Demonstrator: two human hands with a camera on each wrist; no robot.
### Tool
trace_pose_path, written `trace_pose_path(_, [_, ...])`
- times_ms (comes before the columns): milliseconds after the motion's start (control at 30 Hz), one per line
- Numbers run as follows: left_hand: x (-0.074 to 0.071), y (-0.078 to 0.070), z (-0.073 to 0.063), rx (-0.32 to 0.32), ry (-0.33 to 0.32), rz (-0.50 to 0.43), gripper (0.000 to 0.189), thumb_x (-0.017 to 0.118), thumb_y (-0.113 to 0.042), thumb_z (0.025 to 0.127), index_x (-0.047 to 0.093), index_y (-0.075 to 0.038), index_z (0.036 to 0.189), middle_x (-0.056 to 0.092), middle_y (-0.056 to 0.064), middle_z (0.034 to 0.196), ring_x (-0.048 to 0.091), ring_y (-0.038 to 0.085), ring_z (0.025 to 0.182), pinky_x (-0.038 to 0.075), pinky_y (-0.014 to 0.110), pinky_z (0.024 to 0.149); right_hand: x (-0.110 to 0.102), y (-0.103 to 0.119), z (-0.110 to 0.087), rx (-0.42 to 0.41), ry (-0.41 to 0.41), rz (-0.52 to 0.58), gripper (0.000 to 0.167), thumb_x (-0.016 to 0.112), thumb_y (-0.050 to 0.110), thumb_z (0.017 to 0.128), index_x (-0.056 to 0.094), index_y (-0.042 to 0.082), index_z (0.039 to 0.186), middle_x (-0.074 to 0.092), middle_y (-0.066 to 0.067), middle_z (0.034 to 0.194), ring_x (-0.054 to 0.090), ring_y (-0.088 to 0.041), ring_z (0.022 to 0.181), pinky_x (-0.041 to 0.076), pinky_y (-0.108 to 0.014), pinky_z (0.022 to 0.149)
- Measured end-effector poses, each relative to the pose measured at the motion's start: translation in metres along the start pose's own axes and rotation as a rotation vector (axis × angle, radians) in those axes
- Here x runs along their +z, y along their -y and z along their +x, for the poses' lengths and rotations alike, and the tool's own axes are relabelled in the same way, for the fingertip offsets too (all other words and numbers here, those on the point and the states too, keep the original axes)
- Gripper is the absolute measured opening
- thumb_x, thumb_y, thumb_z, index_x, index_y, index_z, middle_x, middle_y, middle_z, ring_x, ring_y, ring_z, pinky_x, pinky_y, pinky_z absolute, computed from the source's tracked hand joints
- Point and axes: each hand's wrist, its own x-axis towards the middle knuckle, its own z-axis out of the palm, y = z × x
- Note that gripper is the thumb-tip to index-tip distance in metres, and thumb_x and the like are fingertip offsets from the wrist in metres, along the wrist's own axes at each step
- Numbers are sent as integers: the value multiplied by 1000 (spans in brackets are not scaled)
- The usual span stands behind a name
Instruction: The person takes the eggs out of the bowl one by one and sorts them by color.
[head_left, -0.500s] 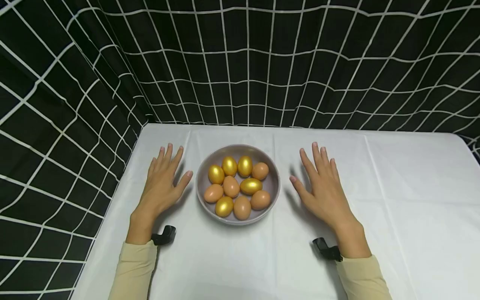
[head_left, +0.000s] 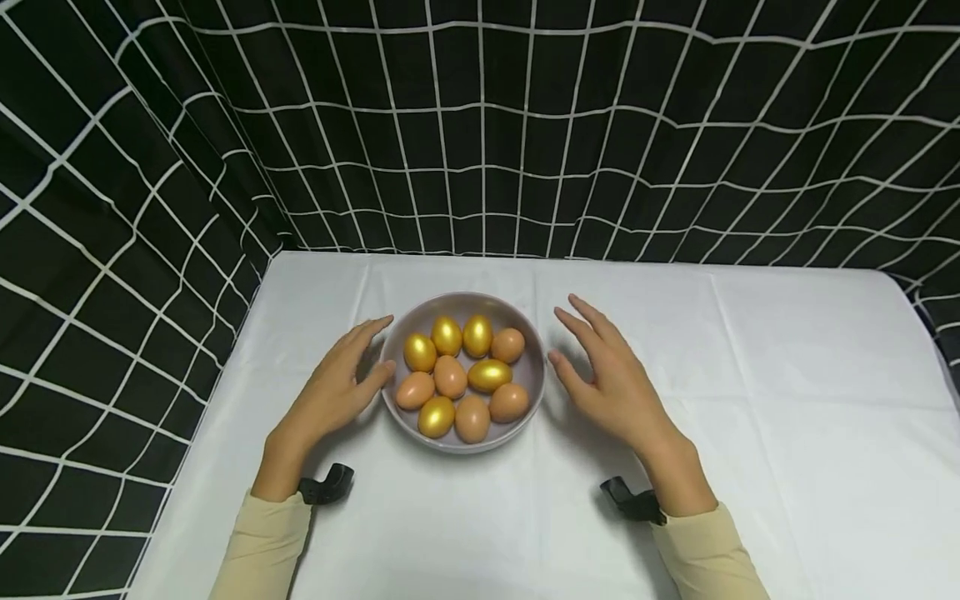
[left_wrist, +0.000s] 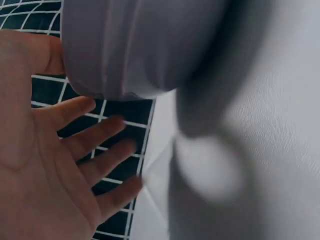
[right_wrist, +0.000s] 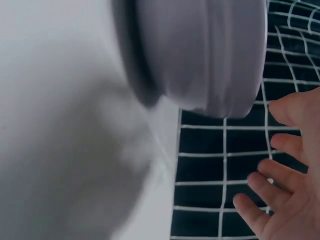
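Observation:
A greyish-mauve bowl (head_left: 463, 447) stands on the white table with several eggs in it, some shiny gold (head_left: 490, 376), some plain brown (head_left: 451, 377). At the bowl's left side is my left hand (head_left: 333, 392), its thumb tip at the rim and its fingers extended beside the wall. The left wrist view has that hand (left_wrist: 55, 150) with the thumb close against the bowl (left_wrist: 125, 50); firm contact cannot be made out. To the right of the bowl, my right hand (head_left: 618, 379) hovers with fingers spread and a small gap to the rim. The right wrist view also has the bowl (right_wrist: 200, 55) apart from the fingers.
A white cloth (head_left: 787, 417) covers the table. Black curtain with white netting (head_left: 480, 125) hangs behind the table and along its left side. Each wrist wears a small black camera mount (head_left: 327, 485).
Both hands have come inward toward the bowl from either side, the left one up to the rim. The head view has shifted slightly. Bowl and eggs keep their arrangement.

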Motion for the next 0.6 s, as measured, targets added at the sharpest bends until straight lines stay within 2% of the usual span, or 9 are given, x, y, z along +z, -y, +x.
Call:
trace_pose_path(100, [2, -1, -1, -1, 27, -168, 61, 63, -22, 105, 41, -17, 162, 54, 14, 158, 52, 36, 148, 44, 56, 122, -2, 8, 4, -14, 38, 16, 55, 69, 24, 102, 54, 13, 154, 47, -13, 163, 47, -36, 151, 43, -59, 120])
trace_pose_path(200, [0, -1, 1, -16, 56, -306, 61, 63, -17, 105, 41, -17, 161, 55, 17, 155, 57, 37, 142, 53, 53, 114, -4, 17, 13, -42, 62, 21, 53, 68, 25, 103, 55, 14, 153, 48, -12, 161, 49, -34, 149, 44, -57, 120])
trace_pose_path(233, [0, 0, 2, -17, 63, -345, 61, 63, -17, 104, 41, -17, 161, 54, 18, 156, 57, 39, 142, 53, 53, 113, -4, 20, 16, -54, 67, 21, 52, 68, 25, 103, 55, 14, 153, 49, -11, 161, 49, -34, 149, 45, -57, 120])
trace_pose_path(433, [-1, 8, 2, -56, 140, -590, 66, 63, -13, 102, 38, -11, 162, 44, 23, 161, 51, 47, 146, 61, 32, 97, -5, 35, 33, -120, 103, 31, 46, 68, 23, 103, 60, 10, 147, 53, -11, 156, 52, -32, 147, 46, -54, 120])
trace_pose_path(500, [-1, 9, 1, -67, 158, -634, 67, 63, -10, 101, 37, -11, 163, 42, 23, 163, 49, 48, 147, 62, 28, 92, -5, 41, 39, -127, 141, 47, 45, 67, 23, 103, 61, 11, 146, 54, -10, 156, 52, -31, 147, 45, -53, 121])
trace_pose_path(600, [-2, 11, 1, -47, 171, -645, 69, 64, -6, 100, 36, -10, 163, 41, 23, 164, 48, 48, 147, 62, 27, 93, -5, 51, 49, -130, 223, 82, 45, 66, 24, 104, 61, 11, 147, 54, -8, 155, 54, -29, 145, 46, -52, 121])
